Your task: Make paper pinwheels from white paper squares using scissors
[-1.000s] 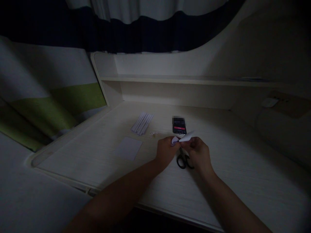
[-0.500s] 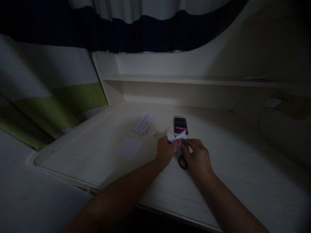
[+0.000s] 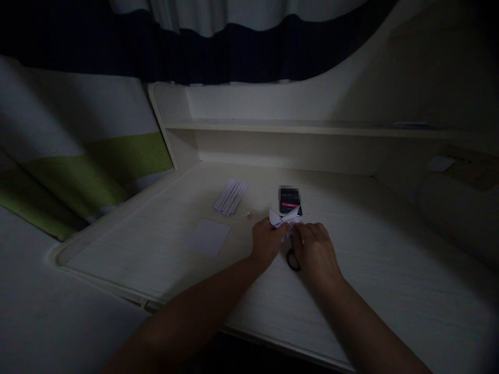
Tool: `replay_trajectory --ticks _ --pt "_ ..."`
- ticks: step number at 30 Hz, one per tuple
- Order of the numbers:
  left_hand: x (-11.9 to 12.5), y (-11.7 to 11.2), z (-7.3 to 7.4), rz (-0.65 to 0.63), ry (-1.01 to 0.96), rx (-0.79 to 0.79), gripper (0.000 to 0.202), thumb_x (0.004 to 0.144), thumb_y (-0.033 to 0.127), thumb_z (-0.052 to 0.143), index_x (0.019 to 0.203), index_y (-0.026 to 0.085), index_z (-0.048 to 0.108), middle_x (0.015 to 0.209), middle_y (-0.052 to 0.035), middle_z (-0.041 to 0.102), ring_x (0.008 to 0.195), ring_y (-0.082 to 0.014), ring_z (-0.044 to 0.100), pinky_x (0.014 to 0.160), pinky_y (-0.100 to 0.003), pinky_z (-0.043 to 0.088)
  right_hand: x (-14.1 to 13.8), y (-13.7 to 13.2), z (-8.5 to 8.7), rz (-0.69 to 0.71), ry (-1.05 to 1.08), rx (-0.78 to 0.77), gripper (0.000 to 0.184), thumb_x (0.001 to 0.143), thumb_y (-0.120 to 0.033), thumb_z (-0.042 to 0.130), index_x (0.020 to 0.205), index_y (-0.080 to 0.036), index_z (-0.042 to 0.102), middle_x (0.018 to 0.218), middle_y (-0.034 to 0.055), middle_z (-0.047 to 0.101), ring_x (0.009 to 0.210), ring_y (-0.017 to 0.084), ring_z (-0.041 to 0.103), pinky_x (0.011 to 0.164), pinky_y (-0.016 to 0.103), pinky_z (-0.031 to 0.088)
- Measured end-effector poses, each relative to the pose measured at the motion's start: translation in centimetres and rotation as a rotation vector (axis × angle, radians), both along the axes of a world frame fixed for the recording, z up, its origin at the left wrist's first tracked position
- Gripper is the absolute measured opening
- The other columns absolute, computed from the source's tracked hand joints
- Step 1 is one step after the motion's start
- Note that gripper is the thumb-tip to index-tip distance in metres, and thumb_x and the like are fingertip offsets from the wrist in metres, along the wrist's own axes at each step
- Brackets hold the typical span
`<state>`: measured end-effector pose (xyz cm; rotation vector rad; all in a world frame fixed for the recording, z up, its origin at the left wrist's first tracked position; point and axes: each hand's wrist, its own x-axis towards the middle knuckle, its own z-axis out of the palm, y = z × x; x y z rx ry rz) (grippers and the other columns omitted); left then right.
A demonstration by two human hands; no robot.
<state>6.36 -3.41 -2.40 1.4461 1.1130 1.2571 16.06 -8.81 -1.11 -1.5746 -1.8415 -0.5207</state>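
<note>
A folded white paper (image 3: 279,218) with flared points is held between my two hands above the desk. My left hand (image 3: 267,241) grips its left side, thumb pressed on the middle. On the right, my right hand (image 3: 315,249) pinches the paper's near edge with thumb and fingers. Below the paper, a black scissors handle loop (image 3: 293,259) shows beside my right hand; the rest of the scissors is hidden. Left of my hands lies a flat square sheet of paper (image 3: 208,237). Behind that sheet rests a pleated white paper (image 3: 231,197).
A phone (image 3: 289,200) with a lit screen lies just beyond the folded paper. Small pale bits (image 3: 248,214) sit near my left hand. A shelf (image 3: 257,126) runs along the back of the desk (image 3: 156,249). Curtains (image 3: 128,150) hang at the left.
My right hand's fingers have shifted slightly and curled closer on the paper's near edge. My left hand keeps its grip. The other things on the desk have stayed put.
</note>
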Motion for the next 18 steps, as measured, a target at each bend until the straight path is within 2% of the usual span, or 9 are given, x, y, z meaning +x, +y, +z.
replay_trajectory --ticks 7,14,18 --pt "0.09 0.11 -0.61 -0.020 -0.013 0.022 0.014 0.063 0.026 0.060 0.068 0.013 0.064 0.063 0.0001 0.061 0.059 -0.0114 0.054 0.053 -0.020 0.040 -0.07 -0.14 0.17 -0.039 -0.037 -0.074 0.021 0.080 -0.015 0.041 0.072 -0.011 0.060 0.068 0.0107 0.059 0.069 0.021 0.046 0.069 0.034 0.038" --pt "-0.18 -0.27 -0.08 -0.013 0.055 0.076 0.011 0.064 0.024 0.058 0.066 0.014 0.063 0.058 0.0020 0.059 0.056 -0.0101 0.052 0.052 -0.019 0.038 -0.11 -0.05 0.18 -0.014 0.032 -0.074 0.018 0.077 -0.014 0.042 0.068 -0.012 0.058 0.065 0.0095 0.058 0.066 0.020 0.047 0.065 0.032 0.039" --pt "-0.18 -0.34 0.07 -0.019 0.031 0.064 0.010 0.064 0.024 0.058 0.064 0.014 0.062 0.057 0.0024 0.057 0.055 -0.0099 0.050 0.052 -0.020 0.037 -0.13 -0.08 0.31 0.009 0.069 -0.071 0.018 0.077 -0.015 0.043 0.068 -0.013 0.058 0.064 0.0088 0.059 0.065 0.020 0.048 0.063 0.031 0.039"
